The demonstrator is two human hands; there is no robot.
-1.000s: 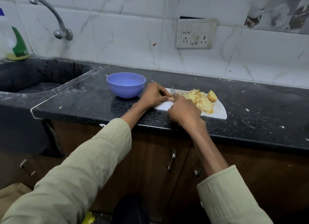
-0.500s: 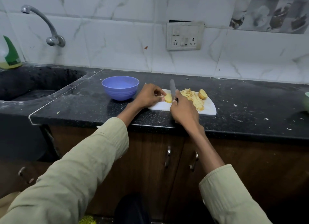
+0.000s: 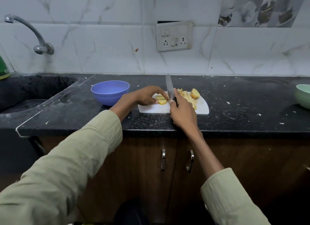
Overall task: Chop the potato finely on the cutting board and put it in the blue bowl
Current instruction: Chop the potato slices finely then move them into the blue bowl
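A white cutting board [image 3: 154, 109] lies on the black counter. My left hand [image 3: 146, 96] pins a yellow potato piece [image 3: 162, 101] on the board's left part. My right hand [image 3: 182, 114] grips the knife [image 3: 169, 88] by its dark handle; the blade points away from me and stands just right of that piece. A heap of chopped potato [image 3: 188, 98] and one larger chunk [image 3: 195, 93] sit on the board's right part. The blue bowl [image 3: 110, 92] stands left of the board and looks empty.
A dark sink [image 3: 30, 92] with a steel tap [image 3: 26, 33] is at the left. A pale green bowl [image 3: 303, 97] stands at the right edge. A wall socket [image 3: 174, 36] is behind the board. Potato scraps dot the counter [image 3: 243, 110]. Cabinet doors are below.
The knife blade has lifted from low by my fingers to raised and pointing away. My left hand has shifted its hold on the potato piece. The camera has tilted, showing the green bowl.
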